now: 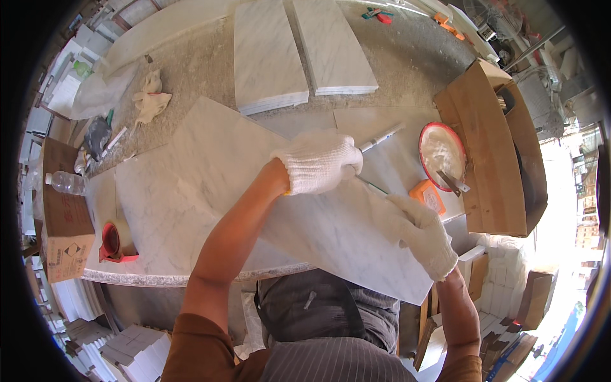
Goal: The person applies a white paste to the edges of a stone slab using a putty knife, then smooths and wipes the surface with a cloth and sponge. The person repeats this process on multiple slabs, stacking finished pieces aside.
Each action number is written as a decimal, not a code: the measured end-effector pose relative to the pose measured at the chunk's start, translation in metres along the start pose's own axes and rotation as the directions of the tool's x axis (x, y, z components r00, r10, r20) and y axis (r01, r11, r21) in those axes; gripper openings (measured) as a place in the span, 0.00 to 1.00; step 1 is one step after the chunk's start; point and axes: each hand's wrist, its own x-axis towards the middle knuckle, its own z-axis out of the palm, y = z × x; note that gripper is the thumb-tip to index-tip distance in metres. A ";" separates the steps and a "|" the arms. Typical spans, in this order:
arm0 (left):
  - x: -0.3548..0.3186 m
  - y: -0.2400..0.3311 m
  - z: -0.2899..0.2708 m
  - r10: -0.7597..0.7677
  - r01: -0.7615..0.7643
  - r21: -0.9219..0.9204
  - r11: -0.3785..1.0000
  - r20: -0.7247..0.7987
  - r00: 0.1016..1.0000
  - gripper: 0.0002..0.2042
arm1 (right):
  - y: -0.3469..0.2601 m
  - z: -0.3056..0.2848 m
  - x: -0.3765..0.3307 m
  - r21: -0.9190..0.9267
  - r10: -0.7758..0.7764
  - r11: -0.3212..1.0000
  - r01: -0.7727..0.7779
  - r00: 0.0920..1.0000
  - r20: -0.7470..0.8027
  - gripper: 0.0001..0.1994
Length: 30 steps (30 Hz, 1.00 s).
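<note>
Two white knit gloves cover my hands. My left hand [323, 163] is closed in a fist over the far edge of a pale marble slab [254, 172]. A slim silver, pen-like tool [382, 136] sticks out of this fist toward the far right. A thin dark-green edge [374, 186] shows between my hands; what it belongs to is hidden. My right hand [425, 234] grips the slab at its right end, thumb over the top face and fingers along the far edge. The slab lies askew on other marble, its right corner jutting past the table's near edge.
A red-rimmed bowl [440, 150] of white paste with a scraper stands beside an orange box [428, 196] and an open carton [487, 153]. Stacked marble slabs [270, 57] lie beyond. Tape in a red dispenser [118, 242] and a plastic bottle [67, 183] are at left.
</note>
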 end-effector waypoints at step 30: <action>0.002 -0.002 -0.002 0.026 -0.026 -0.001 1.000 -0.005 1.000 0.07 | -0.020 0.001 0.012 -0.059 0.090 0.994 -0.089 0.996 0.009 0.23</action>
